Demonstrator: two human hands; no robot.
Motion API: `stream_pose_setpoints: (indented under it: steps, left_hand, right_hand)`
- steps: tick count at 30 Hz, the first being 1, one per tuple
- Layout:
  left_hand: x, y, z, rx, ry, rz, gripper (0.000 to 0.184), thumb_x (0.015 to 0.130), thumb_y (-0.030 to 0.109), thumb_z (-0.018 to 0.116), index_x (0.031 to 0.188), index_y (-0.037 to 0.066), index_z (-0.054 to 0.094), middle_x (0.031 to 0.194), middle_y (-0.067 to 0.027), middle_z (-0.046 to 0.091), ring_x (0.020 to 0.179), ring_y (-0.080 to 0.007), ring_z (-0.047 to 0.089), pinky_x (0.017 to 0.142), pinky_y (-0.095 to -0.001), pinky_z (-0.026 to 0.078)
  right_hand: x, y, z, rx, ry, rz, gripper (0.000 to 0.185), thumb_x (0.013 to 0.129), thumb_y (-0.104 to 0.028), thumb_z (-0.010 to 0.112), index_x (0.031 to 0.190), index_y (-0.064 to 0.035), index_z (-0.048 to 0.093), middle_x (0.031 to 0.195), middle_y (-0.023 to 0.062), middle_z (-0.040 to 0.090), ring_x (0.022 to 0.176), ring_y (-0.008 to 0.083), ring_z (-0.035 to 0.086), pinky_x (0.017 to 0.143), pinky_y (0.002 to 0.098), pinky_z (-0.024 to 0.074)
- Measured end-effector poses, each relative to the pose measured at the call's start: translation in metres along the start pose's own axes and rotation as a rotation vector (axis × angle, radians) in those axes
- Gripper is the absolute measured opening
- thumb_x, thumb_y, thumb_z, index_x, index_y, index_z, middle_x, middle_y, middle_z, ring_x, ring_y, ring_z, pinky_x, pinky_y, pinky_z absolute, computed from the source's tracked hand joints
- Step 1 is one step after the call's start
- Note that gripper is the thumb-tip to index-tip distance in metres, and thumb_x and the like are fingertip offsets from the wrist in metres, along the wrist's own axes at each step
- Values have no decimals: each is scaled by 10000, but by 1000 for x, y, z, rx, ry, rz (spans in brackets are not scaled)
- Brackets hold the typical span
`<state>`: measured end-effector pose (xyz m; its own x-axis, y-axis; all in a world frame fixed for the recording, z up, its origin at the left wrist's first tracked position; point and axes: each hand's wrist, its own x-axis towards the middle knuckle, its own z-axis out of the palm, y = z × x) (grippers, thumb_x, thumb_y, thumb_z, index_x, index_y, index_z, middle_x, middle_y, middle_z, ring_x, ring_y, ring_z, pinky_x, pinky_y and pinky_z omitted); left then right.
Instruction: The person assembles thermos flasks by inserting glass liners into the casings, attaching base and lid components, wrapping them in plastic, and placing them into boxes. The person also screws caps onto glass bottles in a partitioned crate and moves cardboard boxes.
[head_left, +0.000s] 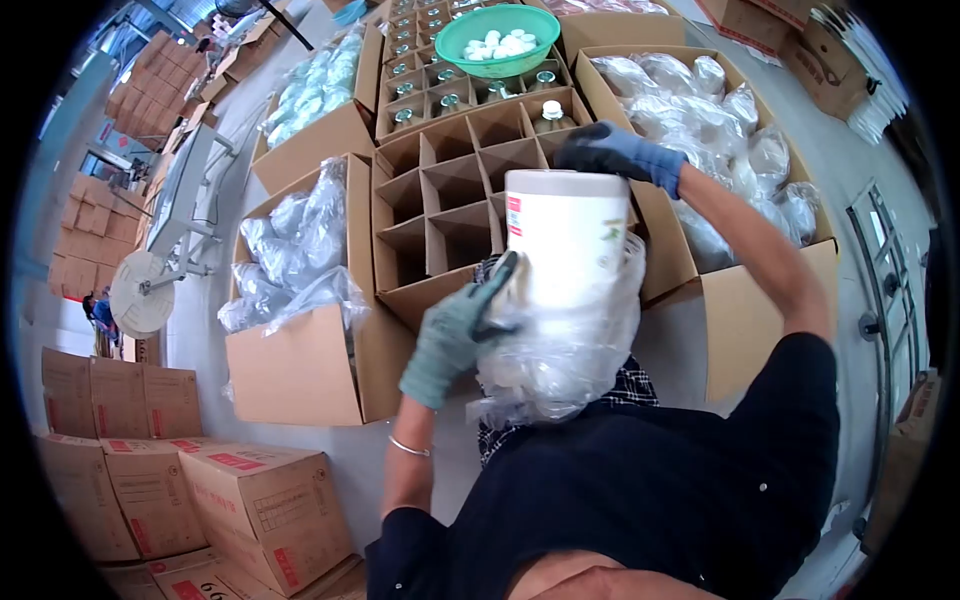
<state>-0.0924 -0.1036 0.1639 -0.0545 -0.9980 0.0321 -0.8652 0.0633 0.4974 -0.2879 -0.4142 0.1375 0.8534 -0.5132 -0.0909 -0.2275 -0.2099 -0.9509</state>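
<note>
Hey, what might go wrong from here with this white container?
The loose plastic around the white container might slide against your gloved left hand, letting it slip. Your right hand is fairly near the uncovered green bowl; a knock could spill its white pieces.

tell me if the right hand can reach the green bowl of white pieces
Probably yes: the right hand is near the white container, with only bottles and carton dividers seemingly between it and the green bowl.

Glossy clear plastic wrap (pixel 555 365) bunches below smooth white plastic (pixel 565 235).
</note>
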Motion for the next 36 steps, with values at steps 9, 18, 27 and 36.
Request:
stream_pose_setpoints:
  steps: [9,18,27,36]
  left_hand:
    - [158,-23,-42,-448,698,282,241,842,105,602,1059,0,613,866,-95,642,777,-143,593,713,-300,479]
    - [93,-52,-18,-136,409,240,546,739,344,762,1131,5,589,1121,-153,607,1129,-301,547,990,-413,410]
    - [-28,-82,107,-1529,584,-452,557,996,423,347,1384,24,368,1355,-146,459,1211,-271,464,1036,-359,388]
    - [289,59,156,-1684,64,-261,549,967,441,441,1288,-2,480,1229,-98,552,1067,-195,547,927,-312,462]
  right_hand:
    - [-65,-35,55,-643,230,-605,644,791,-211,698,1328,8,417,1239,117,528,1170,208,506,992,331,400]
    - [-40,34,20,591,93,-210,538,818,-111,651,1312,-28,455,1187,100,578,1075,204,577,890,283,479]
    - [-267,84,193,-101,-140,0,524,746,-287,766,1206,-100,601,1183,99,593,1120,251,507,982,379,369]
    - [-297,77,81,-98,1111,98,308,814,-159,707,1092,-46,636,951,20,633,797,110,546,676,269,419]
